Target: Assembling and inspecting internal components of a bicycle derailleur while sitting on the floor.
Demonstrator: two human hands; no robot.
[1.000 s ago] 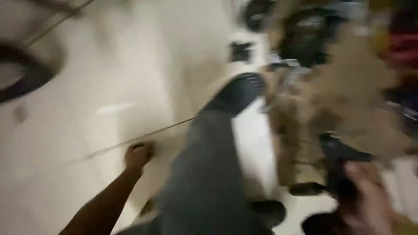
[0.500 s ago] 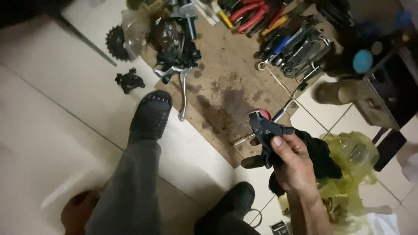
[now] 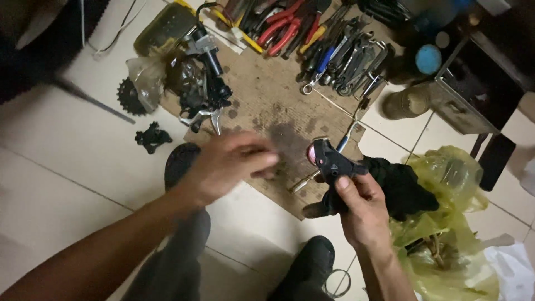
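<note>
My right hand (image 3: 362, 209) grips a small black bicycle shifter part (image 3: 330, 161) together with a black rag (image 3: 404, 187), held above the floor by the edge of a cardboard sheet (image 3: 281, 120). My left hand (image 3: 228, 164) is blurred in motion, fingers loosely apart, holding nothing, a short way left of the black part. Below it are my dark shoe (image 3: 179, 161) and grey trouser leg (image 3: 175, 262). My other shoe (image 3: 309, 267) sits under the right wrist.
Pliers with red handles (image 3: 287, 25), wrenches (image 3: 348, 58) and other hand tools lie at the cardboard's far edge. A gear cog (image 3: 129, 96), black bike parts (image 3: 203, 92), a small black piece (image 3: 151, 136), a yellow plastic bag (image 3: 446, 223) and a metal box (image 3: 473, 83) surround it.
The view steadied from a blurred swing. My left hand came up from low at the left to beside the black part. The right hand still holds the part and rag.
</note>
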